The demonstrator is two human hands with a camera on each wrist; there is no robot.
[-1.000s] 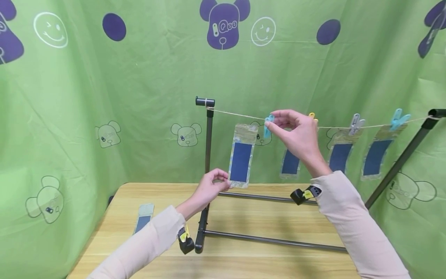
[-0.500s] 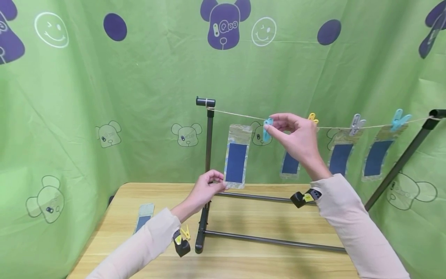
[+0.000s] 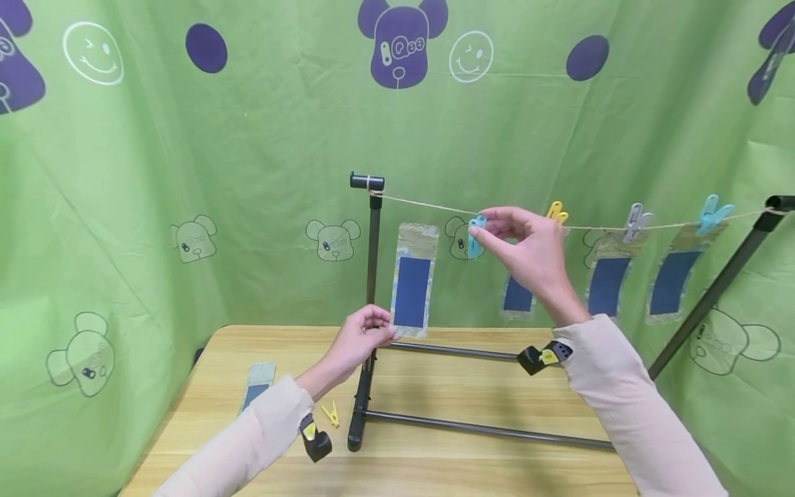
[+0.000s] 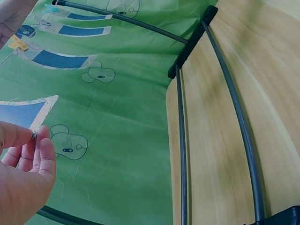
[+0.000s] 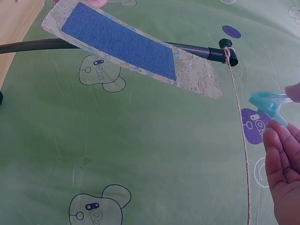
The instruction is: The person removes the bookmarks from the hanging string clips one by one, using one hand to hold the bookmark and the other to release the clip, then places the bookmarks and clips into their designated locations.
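Observation:
My left hand (image 3: 357, 342) pinches the lower left corner of a strip (image 3: 413, 291) with a patterned border and a blue panel. The strip stands up from that corner, its top end below the string (image 3: 428, 204). Thumb and fingers of my right hand (image 3: 537, 255) pinch a light-blue clothespin (image 3: 476, 238). In the right wrist view, the clothespin (image 5: 269, 101) is apart from the string (image 5: 241, 126), and so is the strip (image 5: 119, 40). Farther right, similar strips (image 3: 609, 286) hang from the string, held by yellow (image 3: 557, 212), grey (image 3: 636, 222) and light-blue (image 3: 713, 214) clothespins.
A black frame (image 3: 373, 262) carries the string between its two posts and stands on the wooden table (image 3: 472, 462). Another strip (image 3: 257, 386) lies on the table at left, partly behind my sleeve. A yellow clothespin (image 3: 331, 414) lies near the frame's foot. Green curtain (image 3: 267, 138) surrounds the table.
My left hand has carried the strip a little to the left, away from the clothespin. My right hand has lowered slightly with its clothespin. The yellow clothespin on the table has come into fuller view.

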